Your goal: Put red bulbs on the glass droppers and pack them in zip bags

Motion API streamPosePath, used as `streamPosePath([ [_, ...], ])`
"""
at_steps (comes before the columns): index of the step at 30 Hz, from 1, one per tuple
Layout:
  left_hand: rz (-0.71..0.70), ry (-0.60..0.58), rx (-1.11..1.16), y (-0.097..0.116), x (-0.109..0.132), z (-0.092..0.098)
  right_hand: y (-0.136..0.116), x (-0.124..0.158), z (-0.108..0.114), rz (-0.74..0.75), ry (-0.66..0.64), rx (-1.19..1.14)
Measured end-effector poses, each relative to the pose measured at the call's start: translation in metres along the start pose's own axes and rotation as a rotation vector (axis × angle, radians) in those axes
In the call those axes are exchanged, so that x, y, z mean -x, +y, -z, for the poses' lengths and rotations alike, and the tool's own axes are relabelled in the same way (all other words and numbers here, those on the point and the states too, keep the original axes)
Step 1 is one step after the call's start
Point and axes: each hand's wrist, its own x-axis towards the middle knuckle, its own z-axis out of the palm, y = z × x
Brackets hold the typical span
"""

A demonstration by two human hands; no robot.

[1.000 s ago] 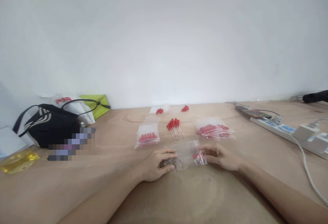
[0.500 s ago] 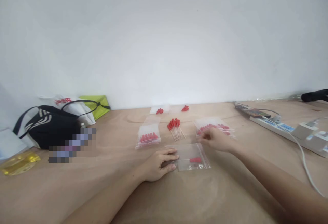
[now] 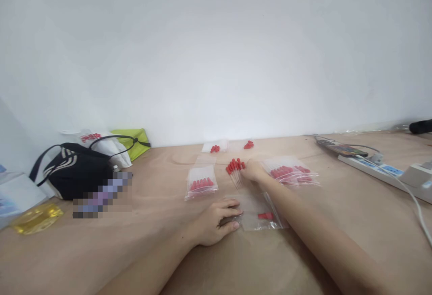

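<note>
My left hand (image 3: 219,220) lies with spread fingers on the left edge of a clear zip bag (image 3: 251,202), which has a red-tipped stick (image 3: 265,216) in it. Beyond the bag, my right hand (image 3: 252,171) is at the right side of a fanned bunch of red-tipped sticks (image 3: 236,167); its fingertips are partly hidden, and what they hold is too small to tell. Filled bags (image 3: 286,171) overlap to the right of that hand. Another filled bag (image 3: 201,182) lies to the left of the bunch.
Two bags with red pieces (image 3: 215,149) (image 3: 249,144) lie near the wall. A black bag (image 3: 79,171), a green bag (image 3: 137,144) and a yellow pouch (image 3: 37,218) are at the left. A phone (image 3: 340,147) and a power strip (image 3: 384,171) with cables are at the right.
My right hand has moved left from the filled bags to the fanned sticks. My left hand stays on the clear bag. The view has shifted slightly.
</note>
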Motion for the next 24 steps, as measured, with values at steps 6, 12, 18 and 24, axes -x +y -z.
streamPosePath([
  [6,0.019,-0.002,0.009,0.000,0.000,0.000,0.012,0.001,0.006,-0.072,-0.066,-0.065],
  [12,0.007,-0.006,0.018,-0.001,-0.001,0.001,0.019,0.009,0.015,-0.152,-0.114,-0.228],
  [18,0.037,-0.004,0.019,-0.001,-0.002,0.001,0.038,0.030,0.041,-0.118,-0.044,-0.376],
  [24,0.059,0.003,0.005,-0.002,-0.002,-0.001,0.071,0.082,0.065,0.080,-0.095,-0.663],
])
